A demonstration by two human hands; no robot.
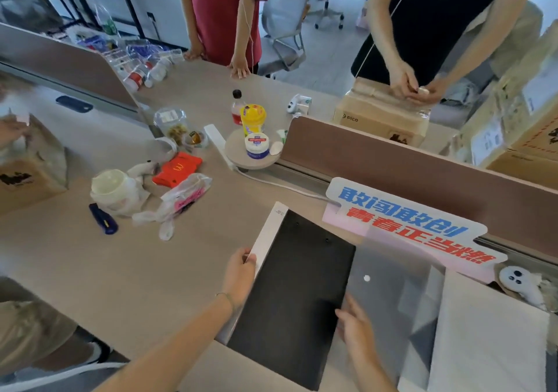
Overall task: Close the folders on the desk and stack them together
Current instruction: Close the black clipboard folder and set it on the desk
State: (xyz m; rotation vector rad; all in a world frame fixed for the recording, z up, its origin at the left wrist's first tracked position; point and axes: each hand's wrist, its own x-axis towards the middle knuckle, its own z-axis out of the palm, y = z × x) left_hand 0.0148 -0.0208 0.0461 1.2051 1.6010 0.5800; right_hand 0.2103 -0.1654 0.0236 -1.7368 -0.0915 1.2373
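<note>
A black folder [297,295] with a white spine lies near the desk's front edge. My left hand [240,277] grips the white spine at the folder's left side. A translucent grey folder cover [389,289] with a white snap button stands partly raised to the right of the black one. My right hand [354,328] holds that cover's lower left edge, beside the black folder. A white folder or sheet [489,340] lies at the far right, partly under the grey cover.
A printed sign [407,219] leans on the brown partition [422,165] behind the folders. Left of them lie a blue cutter [103,219], plastic bags, a red pouch and jars. Two people stand across the desk by cardboard boxes [380,117].
</note>
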